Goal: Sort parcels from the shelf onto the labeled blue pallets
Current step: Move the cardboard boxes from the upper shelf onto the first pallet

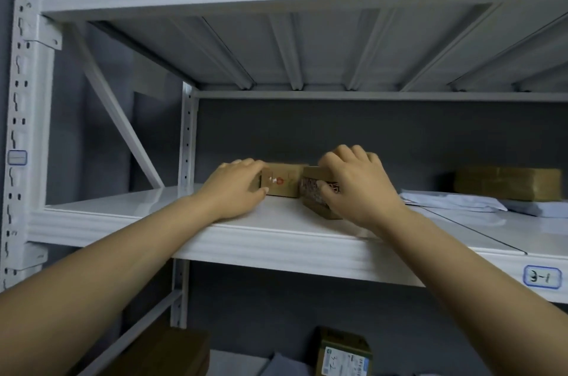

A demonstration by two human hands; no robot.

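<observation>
Both forearms are bare, no sleeves, with the left hand and right hand ungloved.

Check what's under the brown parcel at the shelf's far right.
The brown parcel rests on flat grey mailer bags lying on the shelf. Anything beneath the bags is covered.

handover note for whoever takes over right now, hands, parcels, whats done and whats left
Left hand: closed around the plain brown box on the 3-1 shelf, not lifted.
Right hand: gripping the patterned box right beside it, also on the shelf.
Further right on the same shelf: grey mailers and a taped brown parcel, untouched.
Shelf below: a labeled box and other parcels.
Pallets are not in view, so nothing shows as sorted.
Left: carry both boxes to their pallets, then the rest.
</observation>
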